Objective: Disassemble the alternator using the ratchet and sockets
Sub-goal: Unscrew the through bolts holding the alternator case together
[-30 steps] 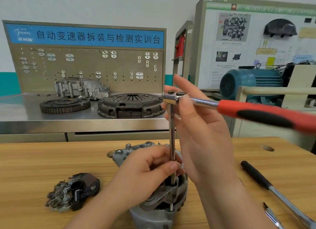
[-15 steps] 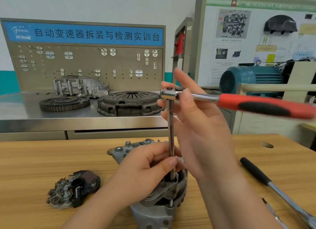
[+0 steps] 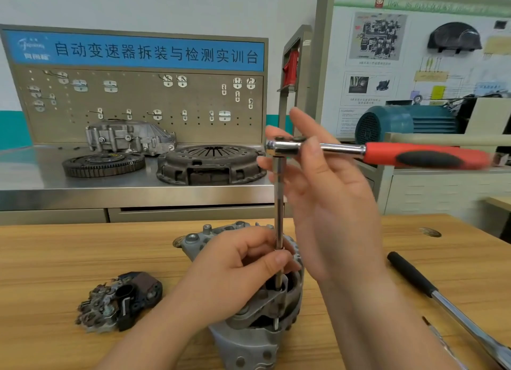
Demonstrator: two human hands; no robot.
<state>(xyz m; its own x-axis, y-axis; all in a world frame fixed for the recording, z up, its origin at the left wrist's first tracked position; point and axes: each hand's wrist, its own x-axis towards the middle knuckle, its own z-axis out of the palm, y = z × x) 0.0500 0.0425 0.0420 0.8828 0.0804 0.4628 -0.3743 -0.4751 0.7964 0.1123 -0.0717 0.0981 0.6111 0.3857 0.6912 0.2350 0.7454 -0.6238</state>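
1. Wooden table (image 3: 83, 253); steel bench (image 3: 55, 187) at 11 o'clock.
2. Alternator (image 3: 249, 342) stands at 6 o'clock.
3. Left hand (image 3: 235, 270) pinches extension bar (image 3: 279, 198) above it.
4. Right hand (image 3: 337, 209) pinches ratchet (image 3: 387, 154) at its head, handle toward 3 o'clock.

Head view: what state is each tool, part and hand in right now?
extension bar, vertical, top in the ratchet head
ratchet, horizontal atop the bar, red handle pointing right
alternator, standing on the table, bar's lower end inside it
left hand, pinches the bar low down
right hand, pinches the ratchet near its head
black-handled tool, lying on the table, untouched
removed black part, lying on the table, untouched
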